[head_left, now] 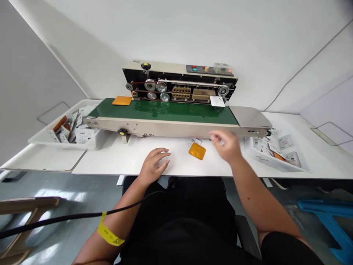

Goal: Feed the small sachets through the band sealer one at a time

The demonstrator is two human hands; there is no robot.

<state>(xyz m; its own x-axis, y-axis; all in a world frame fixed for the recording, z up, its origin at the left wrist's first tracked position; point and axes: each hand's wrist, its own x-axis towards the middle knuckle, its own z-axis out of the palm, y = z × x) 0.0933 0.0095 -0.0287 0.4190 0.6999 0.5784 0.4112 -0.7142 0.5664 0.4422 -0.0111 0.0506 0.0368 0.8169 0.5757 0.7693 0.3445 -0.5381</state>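
My left hand rests at the front of the white table with its fingers apart and nothing in it. To the right, my right hand is held just in front of the conveyor; it is a little blurred, its fingers loosely bent and apart, and I see nothing in them. Between my hands lies an orange sachet, partly over a white printed sachet. Another white sachet sits at the right entry of the band sealing machine. On the green belt, an orange sachet lies at the left end.
A white bin full of sachets stands at the belt's left end. Another bin with sachets is at the right. A black cable crosses my left forearm. A blue stool stands at the lower right.
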